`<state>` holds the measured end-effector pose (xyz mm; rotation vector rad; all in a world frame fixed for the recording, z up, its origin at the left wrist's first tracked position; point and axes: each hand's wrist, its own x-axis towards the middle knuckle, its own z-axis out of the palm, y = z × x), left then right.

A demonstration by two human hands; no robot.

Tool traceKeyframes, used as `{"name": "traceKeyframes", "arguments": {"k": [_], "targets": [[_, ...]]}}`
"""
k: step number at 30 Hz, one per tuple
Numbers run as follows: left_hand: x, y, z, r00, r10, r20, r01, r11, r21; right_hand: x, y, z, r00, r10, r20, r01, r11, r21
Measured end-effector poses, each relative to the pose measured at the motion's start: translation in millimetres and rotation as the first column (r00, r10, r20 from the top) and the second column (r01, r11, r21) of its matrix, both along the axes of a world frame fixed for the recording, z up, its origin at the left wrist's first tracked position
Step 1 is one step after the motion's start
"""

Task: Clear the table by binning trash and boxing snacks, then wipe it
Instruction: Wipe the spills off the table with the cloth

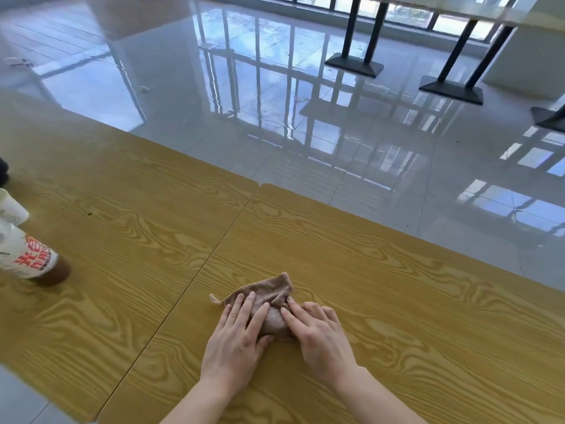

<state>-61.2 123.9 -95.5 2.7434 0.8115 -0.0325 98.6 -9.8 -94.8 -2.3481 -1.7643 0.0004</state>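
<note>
A small brown cloth [270, 296] is shown bunched on a yellow wood-grain table [397, 316], near the viewer and just right of the seam [214, 255] where two tabletops are butted together. Both hands are laid on it. The left hand [237, 341] is spread flat, with straight fingers across the cloth's left half and the thumb set against the fabric's near edge. The right hand [318, 336] is also flat, with straight fingertips pressed onto the right side of the bundle. Nothing is pinched. The cloth is pinned down from above, which is judged to suit gathering it into a pad for wiping, the last step of the task.

A white container with red lettering [26, 255] is cut off by the left border of the view, on the left tabletop and well apart from the cloth. Whether it stands upright cannot be told through the lens distortion. A dark speck [89, 213] is visible on the wood near it.

Bare wood is left open to the right of the hands and beyond them. The table's far edge runs diagonally, with glossy tiled floor [305, 123] past it. A long stroke away from the body could carry the cloth over that edge. A leftward stroke would cross the seam, where the fabric might be caught, and would then meet the container.
</note>
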Motion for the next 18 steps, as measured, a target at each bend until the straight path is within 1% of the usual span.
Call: {"name": "traceKeyframes", "arguments": {"k": [9, 13, 18], "targets": [[28, 60, -12, 1.0, -0.004, 0.015, 0.004, 1.0, -0.014, 20, 55, -1, 1.0, -0.008, -0.002, 0.008, 1.0, -0.03], [44, 90, -13, 1.0, -0.026, 0.007, 0.026, 1.0, -0.005, 28, 82, 0, 0.999, -0.049, -0.005, 0.049, 0.998, -0.05], [63, 124, -14, 0.998, -0.055, 0.013, 0.055, 0.998, -0.038, 37, 108, 3, 0.994, -0.098, -0.048, 0.095, 0.993, -0.063]]}}
